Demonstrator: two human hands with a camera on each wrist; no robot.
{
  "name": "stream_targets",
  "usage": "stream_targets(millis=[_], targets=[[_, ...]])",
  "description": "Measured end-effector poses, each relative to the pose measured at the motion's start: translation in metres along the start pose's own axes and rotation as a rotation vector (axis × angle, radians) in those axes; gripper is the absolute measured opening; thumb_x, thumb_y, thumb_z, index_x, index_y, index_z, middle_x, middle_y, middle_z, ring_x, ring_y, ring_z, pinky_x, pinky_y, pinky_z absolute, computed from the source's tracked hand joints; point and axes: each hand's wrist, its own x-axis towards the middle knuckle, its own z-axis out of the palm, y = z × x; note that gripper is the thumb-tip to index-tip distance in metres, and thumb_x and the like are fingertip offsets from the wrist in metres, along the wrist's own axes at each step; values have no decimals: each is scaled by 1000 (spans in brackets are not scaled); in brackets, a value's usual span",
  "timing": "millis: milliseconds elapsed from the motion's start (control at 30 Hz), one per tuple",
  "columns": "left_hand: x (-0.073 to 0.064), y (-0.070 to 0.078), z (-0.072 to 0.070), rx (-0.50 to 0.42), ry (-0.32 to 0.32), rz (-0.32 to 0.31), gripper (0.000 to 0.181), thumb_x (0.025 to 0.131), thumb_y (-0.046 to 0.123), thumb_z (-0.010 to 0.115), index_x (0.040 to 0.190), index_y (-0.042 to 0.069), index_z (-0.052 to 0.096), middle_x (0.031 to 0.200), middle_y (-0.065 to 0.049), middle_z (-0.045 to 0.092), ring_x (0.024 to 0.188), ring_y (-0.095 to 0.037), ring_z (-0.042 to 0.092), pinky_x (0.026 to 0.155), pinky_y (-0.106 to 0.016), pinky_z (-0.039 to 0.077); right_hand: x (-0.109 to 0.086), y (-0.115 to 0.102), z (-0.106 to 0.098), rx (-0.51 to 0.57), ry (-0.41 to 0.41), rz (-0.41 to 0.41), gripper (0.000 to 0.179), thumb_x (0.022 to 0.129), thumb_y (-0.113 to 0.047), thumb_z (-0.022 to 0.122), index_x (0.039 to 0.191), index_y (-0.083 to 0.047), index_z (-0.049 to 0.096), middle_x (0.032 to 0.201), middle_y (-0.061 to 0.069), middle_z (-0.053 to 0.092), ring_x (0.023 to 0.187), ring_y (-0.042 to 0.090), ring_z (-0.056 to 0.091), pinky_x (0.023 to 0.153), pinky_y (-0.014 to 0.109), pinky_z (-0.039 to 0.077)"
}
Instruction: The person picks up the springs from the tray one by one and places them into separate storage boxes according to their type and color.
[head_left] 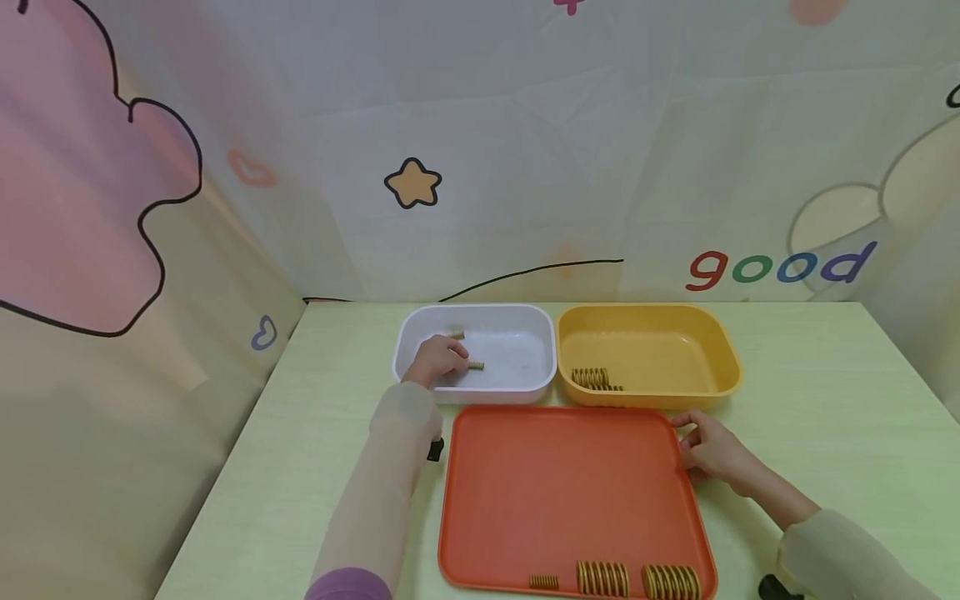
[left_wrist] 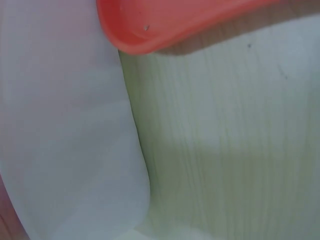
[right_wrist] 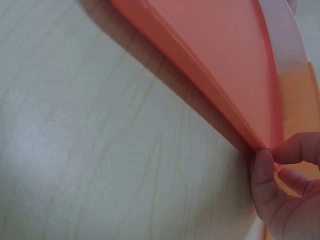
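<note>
My left hand (head_left: 437, 360) reaches down into the white bin (head_left: 517, 392), fingers bent. A small brass-coloured spring (head_left: 477, 365) lies right at its fingertips, and another small spring (head_left: 457, 335) is just beyond the hand. Whether the fingers pinch a spring is hidden; the left wrist view shows only sleeve, table and a tray corner. My right hand (head_left: 712, 450) pinches the far right corner of the red-orange tray (head_left: 562, 492) between thumb and finger, also seen in the right wrist view. Along the tray's near edge lie a small spring (head_left: 543, 582), a medium spring (head_left: 602, 578) and a large spring (head_left: 671, 582).
Beside the white bin, behind the tray, stands a yellow bin (head_left: 675, 398) with springs (head_left: 590, 377) in its near left corner. A printed cloth (head_left: 487, 208) hangs along the back of the pale green table (head_left: 825, 400).
</note>
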Motion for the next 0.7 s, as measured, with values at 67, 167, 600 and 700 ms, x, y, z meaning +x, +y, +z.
stream_targets(millis=[67,167,600,700], targets=[[2,-5,-1,-18,2,51,12,66,22,68,77,20,65,56,3,57,52,-13,51,48,-24,39,0,0,0,0,2,1,49,72,9,48,117,13,30,73,10,45,56,16,48,49,30,47],[2,-6,-4,-18,-12,73,14,69,21,67,82,17,66,59,2,59,54,-14,52,51,-25,40,0,-1,1,3,1,-4,49,72,9,48,117,13,30,73,10,45,56,16,48,49,30,47],[4,-9,-6,-66,-74,79,19,71,23,70,88,17,66,75,3,65,61,-12,58,56,-26,47,1,-1,0,4,-2,-9,47,73,9,47,117,13,30,73,12,45,57,17,48,50,30,47],[-12,2,-13,-115,-78,127,16,70,22,71,84,18,66,71,5,64,58,-9,57,53,-24,47,0,-1,0,9,-4,-15,48,73,9,47,117,13,29,73,11,45,57,16,49,50,30,48]])
